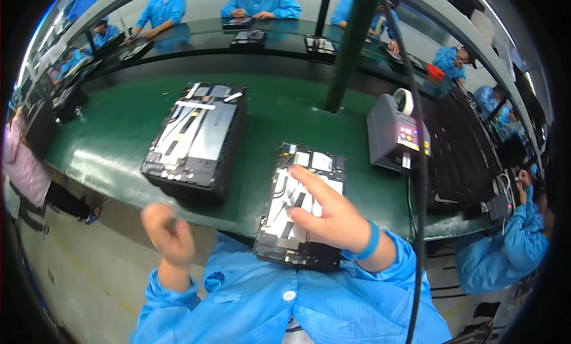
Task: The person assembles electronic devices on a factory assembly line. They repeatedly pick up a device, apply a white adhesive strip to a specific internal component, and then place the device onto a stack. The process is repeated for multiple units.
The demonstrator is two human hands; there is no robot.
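Right hand lies flat, fingers spread, grip open, pressing on the open-backed black tablet chassis with silver inner plates at the near edge of the green tabletop, likely to steady it. Left hand is raised off the edge, fingers curled loosely, holding nothing visible. A stack of similar chassis waits well to the left; grey tape dispenser stands to the right.

I see a factory, long green work belt, workers in blue coats in rows, opened tablets, grey tape machine
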